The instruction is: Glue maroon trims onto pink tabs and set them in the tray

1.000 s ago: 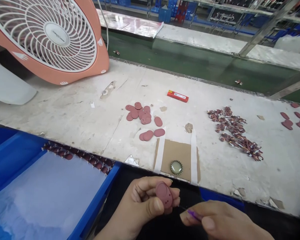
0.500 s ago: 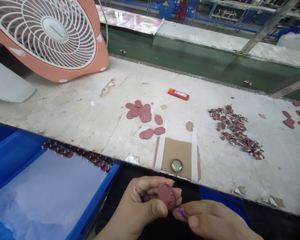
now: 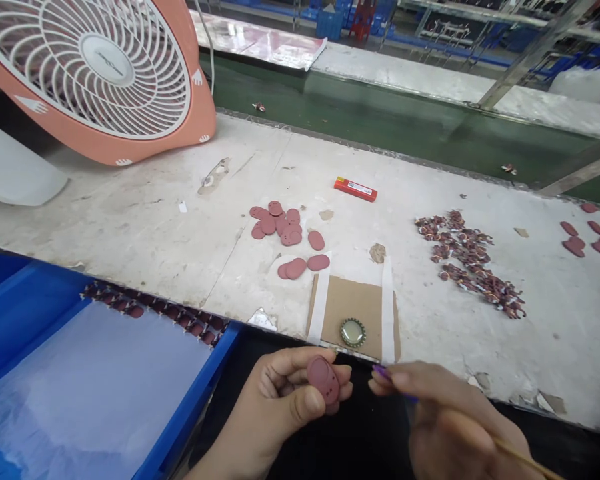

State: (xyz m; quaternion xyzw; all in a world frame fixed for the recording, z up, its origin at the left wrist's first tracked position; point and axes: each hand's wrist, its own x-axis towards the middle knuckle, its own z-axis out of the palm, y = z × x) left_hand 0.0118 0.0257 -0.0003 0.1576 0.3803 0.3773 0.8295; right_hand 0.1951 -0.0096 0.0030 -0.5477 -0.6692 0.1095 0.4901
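Note:
My left hand [image 3: 293,393] grips a dark-red oval disc [image 3: 323,380] between thumb and fingers, in front of the table edge. Small dark holes or dots and a rounded raised area mark its face. To its right, my right hand [image 3: 445,407] is closed around a thin stick tool [image 3: 523,458] with a purple part near the fingertips; its tip cannot be made out. The right hand is apart from the disc and partly blurred. Just beyond both hands, an upturned bottle cap [image 3: 353,332] with a shiny inside sits on a taped cardboard square [image 3: 353,299].
Similar red discs [image 3: 291,234] lie loosely on the worn table [image 3: 155,247]. Farther right is a pile of small brown-red pieces [image 3: 473,263]. A red box [image 3: 355,189] lies behind. An orange fan [image 3: 200,113] stands at left, above a blue tray [image 3: 180,413] holding assembled pieces.
My right hand has moved right and up, drawing the stick tool away from the disc. My left hand has shifted slightly left, still holding the disc.

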